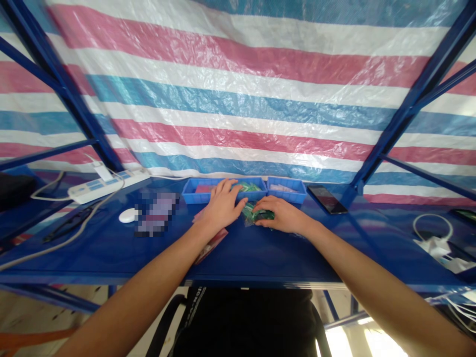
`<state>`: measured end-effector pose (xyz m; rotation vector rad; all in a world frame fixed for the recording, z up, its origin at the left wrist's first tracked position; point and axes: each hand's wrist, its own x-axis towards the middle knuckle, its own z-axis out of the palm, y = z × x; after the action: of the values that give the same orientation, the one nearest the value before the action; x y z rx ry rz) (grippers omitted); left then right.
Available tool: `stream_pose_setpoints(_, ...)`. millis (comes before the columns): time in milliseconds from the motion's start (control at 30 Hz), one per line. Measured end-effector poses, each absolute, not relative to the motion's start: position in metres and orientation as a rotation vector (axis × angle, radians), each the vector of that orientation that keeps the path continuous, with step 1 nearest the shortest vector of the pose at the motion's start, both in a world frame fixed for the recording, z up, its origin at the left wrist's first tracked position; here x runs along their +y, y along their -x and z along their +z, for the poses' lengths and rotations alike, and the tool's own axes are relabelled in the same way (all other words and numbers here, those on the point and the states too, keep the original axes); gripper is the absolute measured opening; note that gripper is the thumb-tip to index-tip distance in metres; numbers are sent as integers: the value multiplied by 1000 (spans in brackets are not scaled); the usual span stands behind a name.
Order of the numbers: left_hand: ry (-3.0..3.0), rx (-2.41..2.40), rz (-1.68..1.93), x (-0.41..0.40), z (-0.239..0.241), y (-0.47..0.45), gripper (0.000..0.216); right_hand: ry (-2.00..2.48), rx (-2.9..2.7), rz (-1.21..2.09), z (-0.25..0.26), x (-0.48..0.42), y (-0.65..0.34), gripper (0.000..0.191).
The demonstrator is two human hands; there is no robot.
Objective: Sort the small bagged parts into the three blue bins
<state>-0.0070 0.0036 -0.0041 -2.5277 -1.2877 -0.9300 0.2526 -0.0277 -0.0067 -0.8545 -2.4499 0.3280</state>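
Note:
My left hand (222, 204) is open, thumb apart from the fingers, over the front edge of a blue plastic tray (191, 196). Reddish packets (204, 189) and green packets (251, 187) lie inside that tray. Partly covered by my left wrist are pinkish-red packets (212, 246) on the table. My right hand (282, 214) curls its fingers and thumb around a green plastic packet (265, 215) at the table, in front of the trays. Another clear-and-green packet (248, 215) lies beside it. A smaller blue tray (302, 195) on the right holds pale packets (282, 188).
A dark phone (327, 199) lies right of the trays. Towards the left are a white mouse-like object (128, 215), a pixelated item (156, 214) and a power strip (107, 186) with cables. A white charger and cable (436, 245) sit far right. Blue metal posts (394, 124) frame the table.

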Motion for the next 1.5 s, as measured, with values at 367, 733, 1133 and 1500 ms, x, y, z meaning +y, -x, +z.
stream_pose_setpoints(367,2724,-975,-1105,-12,10,-3,32,812,-2446,396,2,-37,-245,14)
stream_pose_setpoints(733,2802,-919,-1202,-18,19,-7,27,859,-2350,364,0,-39,-240,23)
stream_pose_setpoints(1133,2919,-1028,-1194,-25,20,-8,33,833,-1636,1016,-2,-27,-245,22)
stream_pose_setpoints(1500,3050,-1158,-1415,-35,30,-13,36,748,-1589,1164,-2,-30,-239,36)
